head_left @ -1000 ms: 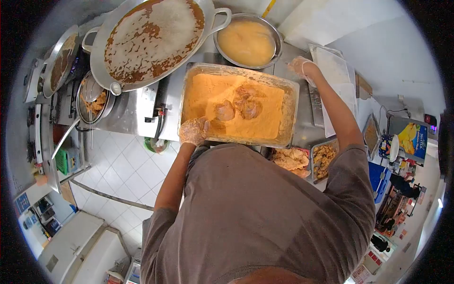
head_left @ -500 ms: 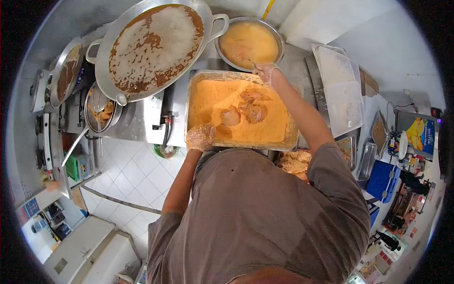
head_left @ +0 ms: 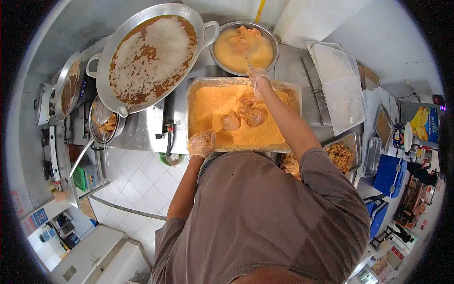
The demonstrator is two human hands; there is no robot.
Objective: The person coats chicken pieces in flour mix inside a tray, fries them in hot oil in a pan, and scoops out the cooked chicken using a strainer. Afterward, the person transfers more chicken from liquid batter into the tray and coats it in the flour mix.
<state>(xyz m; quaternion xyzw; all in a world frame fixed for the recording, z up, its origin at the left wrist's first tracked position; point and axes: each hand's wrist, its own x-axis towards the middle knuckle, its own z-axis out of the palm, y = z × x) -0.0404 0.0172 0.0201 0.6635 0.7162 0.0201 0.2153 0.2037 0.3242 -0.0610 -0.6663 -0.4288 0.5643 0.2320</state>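
Observation:
My right hand [head_left: 258, 78], in a clear glove, grips a thin metal utensil [head_left: 248, 62] at the near rim of a steel bowl [head_left: 212, 53]. The utensil's working end is hidden, so its kind does not show. Pale orange liquid fills the bowl, and a heap of wet, battered pieces [head_left: 246, 39] rises from it at the far side. My left hand [head_left: 202, 143], gloved and caked with crumbs, is curled over the near left corner of a metal tray [head_left: 298, 102] of orange breading flour [head_left: 208, 106]. Coated raw meat pieces [head_left: 253, 113] lie on the flour.
To the left stands a large two-handled wok [head_left: 101, 71] of foamy brown oil. A strainer [head_left: 101, 118] with fried bits sits beyond it. At right are clear plastic lids [head_left: 340, 90], a tray of fried pieces [head_left: 340, 158] and a blue cooler [head_left: 390, 175].
My right hand has drawn slightly back toward me. Battered pieces now stand above the liquid at the bowl's far side. My left hand stays at the tray corner; the view has shifted a little.

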